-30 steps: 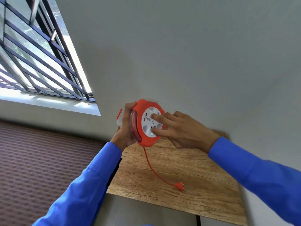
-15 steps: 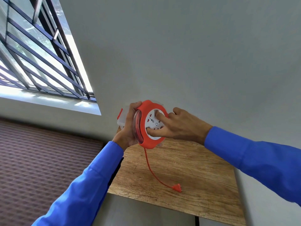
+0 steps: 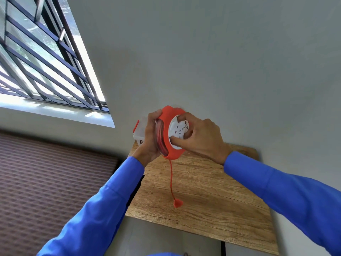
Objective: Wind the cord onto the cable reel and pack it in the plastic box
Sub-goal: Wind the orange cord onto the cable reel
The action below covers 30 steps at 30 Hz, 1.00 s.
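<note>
An orange cable reel (image 3: 170, 124) with a white socket face is held up above the wooden table (image 3: 203, 191). My left hand (image 3: 150, 143) grips its rim from the left. My right hand (image 3: 200, 137) presses its fingers onto the white centre disc. A short length of orange cord (image 3: 171, 179) hangs straight down from the reel, ending in an orange plug (image 3: 178, 203) just above the tabletop. A clear plastic box (image 3: 139, 130) with an orange clip stands behind my left hand, mostly hidden.
The table stands against a grey wall (image 3: 221, 61), in a corner. A barred window (image 3: 36, 61) lies to the left. Patterned brown flooring (image 3: 46, 182) lies below left of the table.
The cord has shortened and the plug has lifted off the table and swung left under the reel. My right hand has turned on the centre disc.
</note>
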Motion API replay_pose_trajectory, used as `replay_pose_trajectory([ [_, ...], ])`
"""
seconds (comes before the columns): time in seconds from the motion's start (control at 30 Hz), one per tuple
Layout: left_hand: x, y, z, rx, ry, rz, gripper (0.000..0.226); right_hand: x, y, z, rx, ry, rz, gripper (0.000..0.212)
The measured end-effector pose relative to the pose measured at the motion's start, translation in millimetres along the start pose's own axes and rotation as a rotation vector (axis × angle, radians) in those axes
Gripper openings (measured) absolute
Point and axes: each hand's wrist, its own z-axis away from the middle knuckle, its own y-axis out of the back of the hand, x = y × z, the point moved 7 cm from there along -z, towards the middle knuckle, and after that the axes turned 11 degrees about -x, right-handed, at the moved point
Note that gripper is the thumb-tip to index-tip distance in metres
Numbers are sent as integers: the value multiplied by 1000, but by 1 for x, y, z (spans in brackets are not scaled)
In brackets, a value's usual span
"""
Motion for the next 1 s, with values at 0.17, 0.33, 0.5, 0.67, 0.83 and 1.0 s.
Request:
replay_pose_trajectory([
  [0.17,5,3,-1,-19,-42,-85,88,14,0,-2,74,-149,-259,65],
  [0.33,6,-4,-4,-28,-69,-138,102,29,-17,-6,92,-251,-611,54],
  [0.5,5,-6,-8,-87,-71,-238,108,43,-35,-2,-13,-546,-837,68],
  [0.67,-4,6,-7,-102,5,-335,117,39,-66,7,-371,-714,-1026,77],
  [0.83,-4,4,-1,-100,27,-252,102,36,-56,9,-396,-502,-948,70],
  [1.0,0,13,0,-39,10,-75,112,7,0,17,16,163,178,37],
])
